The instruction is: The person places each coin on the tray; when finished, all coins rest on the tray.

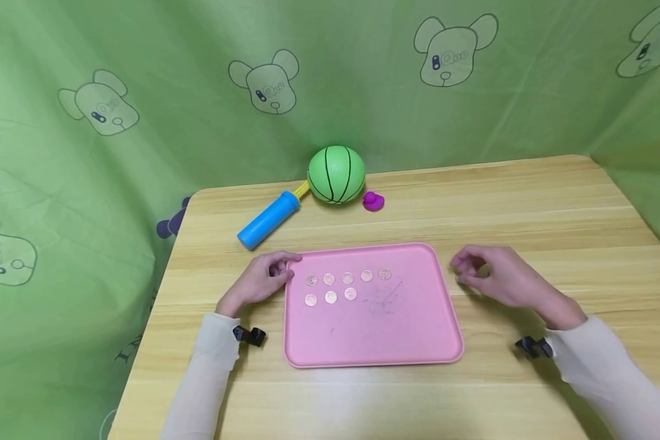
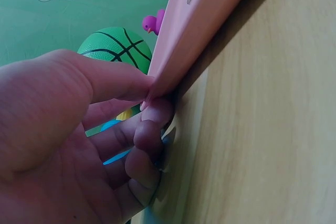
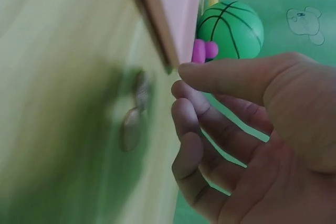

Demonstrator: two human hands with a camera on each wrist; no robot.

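A pink tray (image 1: 385,330) lies on the table, carrying several coins (image 1: 348,278) in two rows near its far left part. My left hand (image 1: 260,276) pinches the tray's left rim by the far corner; the thumb (image 2: 123,81) lies over the rim and the index finger is beneath. Beyond the tray's right edge, my right hand (image 1: 497,275) hovers low over the table with fingers loosely bent and no object showing between them. In the right wrist view, two coins (image 3: 131,129) lie on the table in that hand's shadow; the head view has them hidden.
Behind the tray stand a green ball (image 1: 337,175) with black lines and a small purple duck (image 1: 373,201). A blue hand pump (image 1: 269,220) with a yellow end lies left of the ball. A green printed curtain (image 1: 352,91) hangs behind the wooden table (image 1: 555,208).
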